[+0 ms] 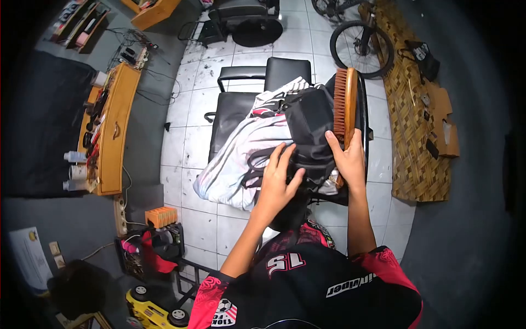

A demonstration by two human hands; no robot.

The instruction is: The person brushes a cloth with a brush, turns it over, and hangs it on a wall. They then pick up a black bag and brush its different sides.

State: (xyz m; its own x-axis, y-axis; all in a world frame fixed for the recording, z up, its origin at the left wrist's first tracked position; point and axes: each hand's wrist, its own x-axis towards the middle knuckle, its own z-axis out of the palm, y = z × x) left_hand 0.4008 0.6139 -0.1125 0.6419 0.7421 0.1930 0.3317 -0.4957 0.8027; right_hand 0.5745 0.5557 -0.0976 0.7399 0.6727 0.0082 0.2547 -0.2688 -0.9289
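My right hand (350, 159) is wrapped round the wooden handle of a long brush (352, 104), held upright with its reddish-brown bristles facing left. My left hand (280, 181) has its fingers spread over a black bag (311, 123) with straps, and nothing shows in its grasp. The bag lies on a heap of light striped cloth (241, 159), on a black padded chair (233, 118). A white cloth with black and red print (274, 98) lies behind the bag's left side.
A wooden drawer cabinet (118, 129) with bottles on top stands at the left. Behind are a bicycle (361, 49) and a black swivel chair (246, 16). A woven mat (408, 120) lines the right side. A yellow toy car (156, 310) is at the lower left.
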